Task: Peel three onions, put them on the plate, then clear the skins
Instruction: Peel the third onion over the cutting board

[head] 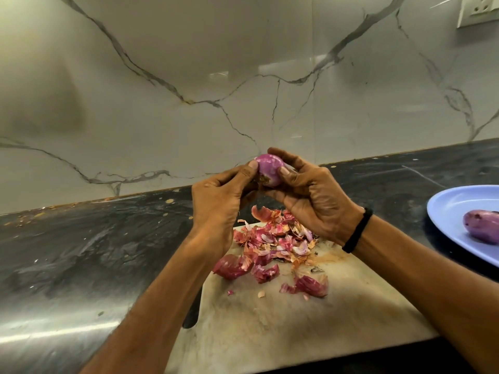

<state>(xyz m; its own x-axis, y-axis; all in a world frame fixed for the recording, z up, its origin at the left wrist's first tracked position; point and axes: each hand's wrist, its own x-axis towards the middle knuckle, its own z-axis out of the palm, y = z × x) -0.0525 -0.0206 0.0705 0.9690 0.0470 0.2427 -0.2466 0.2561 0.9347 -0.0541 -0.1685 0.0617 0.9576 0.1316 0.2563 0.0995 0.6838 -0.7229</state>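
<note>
Both hands hold one purple onion (269, 168) up above the cutting board (283, 325). My right hand (310, 195) grips it from the right and below, thumb on its front. My left hand (221, 198) pinches at its root end with thumb and fingertips. The onion's top is smooth and shiny; brown root bits show at its lower left. A heap of red and papery onion skins (272, 247) lies on the board under my hands. At the right edge, a light blue plate (448, 206) carries one peeled onion (480, 225), partly cut off by the frame.
The board lies on a dark stone counter (81, 252) with small skin flecks along its back edge. A marble-patterned wall (216, 76) rises behind. A dark handle-like object (192, 317) peeks out at the board's left edge. A wall socket (478, 9) sits top right.
</note>
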